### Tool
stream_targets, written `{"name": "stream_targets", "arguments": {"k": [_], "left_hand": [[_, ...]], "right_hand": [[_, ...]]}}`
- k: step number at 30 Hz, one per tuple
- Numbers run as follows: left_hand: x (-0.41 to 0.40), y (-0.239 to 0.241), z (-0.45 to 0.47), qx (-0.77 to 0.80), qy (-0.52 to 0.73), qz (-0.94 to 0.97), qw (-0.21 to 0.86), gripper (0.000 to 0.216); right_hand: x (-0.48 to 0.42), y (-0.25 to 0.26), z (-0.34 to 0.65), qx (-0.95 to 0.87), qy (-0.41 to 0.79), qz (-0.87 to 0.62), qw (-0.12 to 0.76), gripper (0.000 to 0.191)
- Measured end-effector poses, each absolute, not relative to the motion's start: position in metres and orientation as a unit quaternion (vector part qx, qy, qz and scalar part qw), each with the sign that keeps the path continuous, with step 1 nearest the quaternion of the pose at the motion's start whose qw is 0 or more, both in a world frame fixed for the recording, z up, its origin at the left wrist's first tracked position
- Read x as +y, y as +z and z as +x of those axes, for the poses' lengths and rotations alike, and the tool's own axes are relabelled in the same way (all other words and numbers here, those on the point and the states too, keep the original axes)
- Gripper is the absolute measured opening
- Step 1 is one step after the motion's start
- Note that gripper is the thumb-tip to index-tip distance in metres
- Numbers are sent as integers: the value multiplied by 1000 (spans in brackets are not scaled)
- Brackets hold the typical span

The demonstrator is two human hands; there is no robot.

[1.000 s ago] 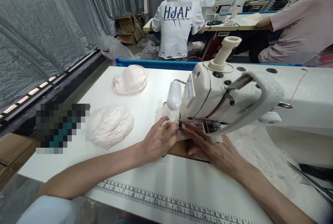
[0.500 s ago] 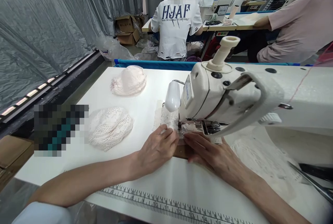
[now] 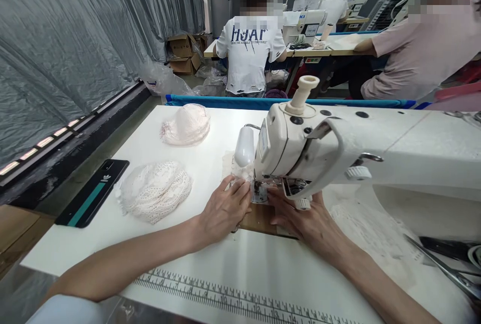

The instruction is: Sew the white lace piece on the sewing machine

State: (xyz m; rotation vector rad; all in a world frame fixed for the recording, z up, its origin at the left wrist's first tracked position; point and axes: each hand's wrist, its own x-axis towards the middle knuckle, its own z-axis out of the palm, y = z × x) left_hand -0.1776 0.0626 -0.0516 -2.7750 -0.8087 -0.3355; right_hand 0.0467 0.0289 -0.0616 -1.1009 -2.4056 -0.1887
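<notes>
Resting flat, fingers spread, both hands press a lace piece (image 3: 240, 171) at the needle of a white sewing machine (image 3: 338, 148): left hand (image 3: 223, 208) left of the presser foot, right hand (image 3: 308, 221) just beside it under the machine head; neither grips anything. White surface (image 3: 210, 148) with a printed ruler (image 3: 233, 301) along its near edge. Two lace bundles, near (image 3: 154, 189) and far (image 3: 186, 124), lie to the left; a black phone (image 3: 93, 191) sits at the left edge; scissors (image 3: 443, 264) lie far right. Grey plastic sheeting (image 3: 75, 38) lines the left wall. Two people (image 3: 250, 58) sit at other machines beyond.
</notes>
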Motion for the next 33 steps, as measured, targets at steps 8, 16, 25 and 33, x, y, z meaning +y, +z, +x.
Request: {"name": "stream_targets", "arguments": {"k": [8,16,25,33], "left_hand": [[67,-49,-178,-293,-116,-939,136,29],[-21,-36,-211,-252,-67,-957,124,7],[-35,-10,-216,-293,-117,-946,-69,15],[54,-25,-184,-411,-50,-892,-180,30]], "right_hand": [[29,-57,43,-881,-89,-407,225,27],[11,-47,28,-920,-31,-292,260,33],[3,-49,18,-936,23,-267,229,18],[-6,-41,6,-847,181,-433,250,42]]}}
